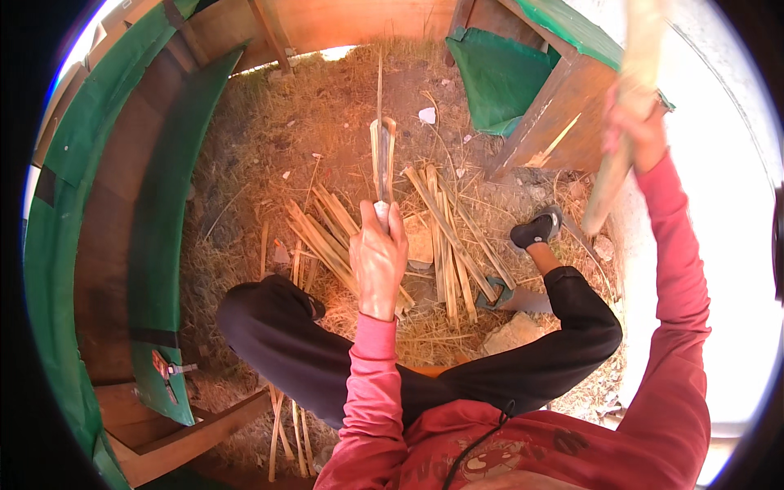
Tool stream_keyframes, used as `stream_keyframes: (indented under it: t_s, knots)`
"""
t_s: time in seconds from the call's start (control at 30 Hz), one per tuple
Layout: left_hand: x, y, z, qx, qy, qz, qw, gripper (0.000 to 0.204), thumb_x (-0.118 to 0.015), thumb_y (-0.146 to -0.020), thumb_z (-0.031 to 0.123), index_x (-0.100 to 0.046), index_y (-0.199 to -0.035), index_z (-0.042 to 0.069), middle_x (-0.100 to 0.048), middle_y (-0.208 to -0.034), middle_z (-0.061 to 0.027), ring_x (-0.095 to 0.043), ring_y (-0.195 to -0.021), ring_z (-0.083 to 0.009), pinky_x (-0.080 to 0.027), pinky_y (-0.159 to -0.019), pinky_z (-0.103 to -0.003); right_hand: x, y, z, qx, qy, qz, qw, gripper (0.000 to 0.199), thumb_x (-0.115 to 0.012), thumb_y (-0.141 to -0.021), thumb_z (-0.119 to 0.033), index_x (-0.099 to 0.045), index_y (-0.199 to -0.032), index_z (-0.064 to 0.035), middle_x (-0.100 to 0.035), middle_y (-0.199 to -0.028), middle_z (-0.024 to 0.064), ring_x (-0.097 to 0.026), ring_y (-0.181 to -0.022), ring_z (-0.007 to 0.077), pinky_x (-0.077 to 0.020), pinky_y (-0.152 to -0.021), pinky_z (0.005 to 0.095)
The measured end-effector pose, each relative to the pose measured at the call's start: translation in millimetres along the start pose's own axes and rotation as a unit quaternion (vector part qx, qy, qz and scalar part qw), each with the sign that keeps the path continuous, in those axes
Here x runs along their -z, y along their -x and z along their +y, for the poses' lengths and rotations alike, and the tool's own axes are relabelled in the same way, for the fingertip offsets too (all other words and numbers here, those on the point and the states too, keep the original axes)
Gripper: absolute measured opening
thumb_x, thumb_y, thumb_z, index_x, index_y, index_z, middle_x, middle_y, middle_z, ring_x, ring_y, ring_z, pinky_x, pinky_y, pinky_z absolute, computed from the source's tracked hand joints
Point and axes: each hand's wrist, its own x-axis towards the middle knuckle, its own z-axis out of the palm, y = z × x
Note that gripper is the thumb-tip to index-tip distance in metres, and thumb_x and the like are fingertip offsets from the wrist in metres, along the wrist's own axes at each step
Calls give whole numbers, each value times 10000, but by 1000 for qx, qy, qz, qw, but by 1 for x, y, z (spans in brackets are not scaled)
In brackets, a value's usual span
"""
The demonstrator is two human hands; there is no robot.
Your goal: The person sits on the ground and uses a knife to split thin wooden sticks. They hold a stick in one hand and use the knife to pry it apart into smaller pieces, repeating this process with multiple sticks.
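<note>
In front of me my left hand is closed around the pale handle of a long, narrow knife, its blade pointing away. Beside the blade, a split piece of light wood shows on both sides of it; its lower end is hidden. Raised at the right, my right hand grips a thick wooden stick, slightly blurred. Split wooden strips lie in a pile left of my left hand and another bundle right of it.
Dry grass and soil cover the ground between my legs. A green-covered wooden panel stands at the left, and a wooden box at the upper right. Pliers lie on the left panel. Stones sit near my right leg.
</note>
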Motion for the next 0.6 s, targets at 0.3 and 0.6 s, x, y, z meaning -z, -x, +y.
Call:
stream_keyframes:
  t_s: [0.3,0.6]
  knots:
    - [-26,7,-40,0,-43,-24,999,290,-514,-984,300,-500,-970,11,-610,-622,-247,-611,-530,-419,-504,-507,-491,-24,124,111,-358,115,-168,911,187,-650,-684,15,-630,-863,65,-586,-592,77,-571,-450,169,-441,-434,323]
    - [-4,-11,-51,54,-39,-24,997,357,-533,-961,361,-535,-965,4,-638,-747,-288,-630,-747,-487,-488,-672,-541,-32,17,25,-37,-109,-39,993,179,-637,-746,-22,-559,-905,10,-571,-639,71,-547,-457,135,-456,-420,276]
